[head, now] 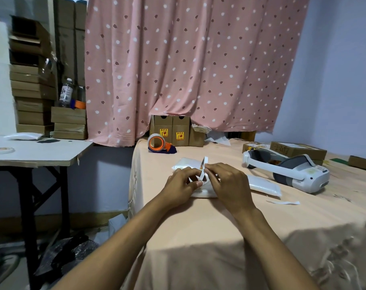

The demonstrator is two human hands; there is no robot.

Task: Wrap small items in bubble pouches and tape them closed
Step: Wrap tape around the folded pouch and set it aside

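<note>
Sealing a pouch in front of the tape gun

Both hands, left (181,183) and right (228,182), pinch a strip (203,170) over the pouch (203,192) before the tape gun (159,143); it looks light, soft, crushable, so hold the edges.

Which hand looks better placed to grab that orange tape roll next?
Probably the left hand. The tape dispenser sits at the table's far left, on its side, while the right hand pinches the strip over the pouch.
</note>
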